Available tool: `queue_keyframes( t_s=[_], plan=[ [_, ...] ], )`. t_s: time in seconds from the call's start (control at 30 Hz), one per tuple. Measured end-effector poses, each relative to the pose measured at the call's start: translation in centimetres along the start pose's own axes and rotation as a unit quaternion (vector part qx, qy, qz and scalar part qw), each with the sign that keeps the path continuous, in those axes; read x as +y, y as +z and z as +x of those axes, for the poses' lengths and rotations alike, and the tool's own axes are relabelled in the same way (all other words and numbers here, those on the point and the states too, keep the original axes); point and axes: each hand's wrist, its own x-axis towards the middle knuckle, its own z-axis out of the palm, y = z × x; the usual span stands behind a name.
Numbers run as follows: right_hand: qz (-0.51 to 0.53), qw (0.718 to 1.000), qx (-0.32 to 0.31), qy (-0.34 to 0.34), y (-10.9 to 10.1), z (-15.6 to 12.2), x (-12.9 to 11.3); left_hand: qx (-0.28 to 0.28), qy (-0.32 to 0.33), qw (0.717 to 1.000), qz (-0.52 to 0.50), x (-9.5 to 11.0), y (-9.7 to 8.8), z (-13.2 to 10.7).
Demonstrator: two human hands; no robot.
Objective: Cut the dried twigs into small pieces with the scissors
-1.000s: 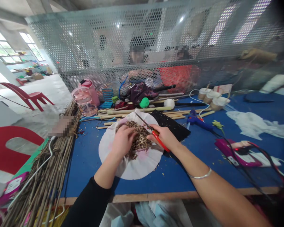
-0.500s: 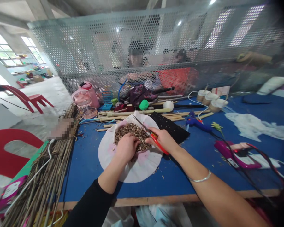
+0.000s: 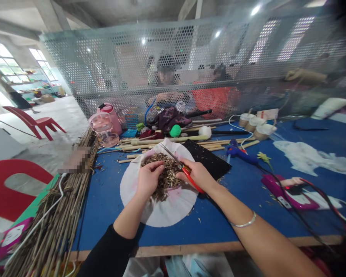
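My right hand point(image 3: 198, 174) is closed round the red handles of a pair of scissors point(image 3: 195, 181), whose blades point up and left over a heap of dry brown chips point(image 3: 170, 175). The heap lies in the middle of a round white cloth point(image 3: 161, 213) with faint pink stains. Above the heap's left side, my left hand point(image 3: 148, 177) has thumb and fingertips pinched together; whatever is between them is too small to make out. Under the cloth's right edge a black sheet point(image 3: 209, 157) rests on the blue table point(image 3: 219, 227).
Long dry stalks point(image 3: 57, 207) are piled along the left edge. Behind the cloth lie bamboo sticks point(image 3: 173, 140), a green ball point(image 3: 175, 130) and a white ball point(image 3: 205, 130). A blue glue gun point(image 3: 242, 152) and a magenta power strip point(image 3: 291, 196) with cables sit right. People sit behind the perforated screen point(image 3: 118, 65).
My left hand has lifted from the chips and shifted slightly left, its fingertips now pinched and raised. The right hand and scissors have barely moved. A walking person appears at far left.
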Motion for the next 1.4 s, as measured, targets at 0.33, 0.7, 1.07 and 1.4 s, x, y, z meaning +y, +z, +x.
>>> queue_keyframes(
  t_s=[0.33, 0.7, 1.07, 1.4],
  plan=[
    [0.004, 1.0, 0.002, 0.007, 0.0, 0.0, -0.8, -0.037, -0.09, 0.958, -0.27, -0.2, 0.5, 0.2],
    [-0.008, 0.996, 0.0, -0.087, 0.9, -0.1, -1.1, -0.058, -0.101, 0.897, -0.426, 0.5, 0.5, 0.0],
    [0.012, 0.995, -0.002, -0.098, 1.1, -0.2, -1.1, -0.064, -0.126, 0.905, -0.401, 0.3, 0.5, -0.2],
    [0.006, 0.993, -0.006, -0.114, 1.1, -0.2, -1.3, -0.039, -0.156, 0.875, -0.456, 0.2, 0.6, 0.0]
  ],
)
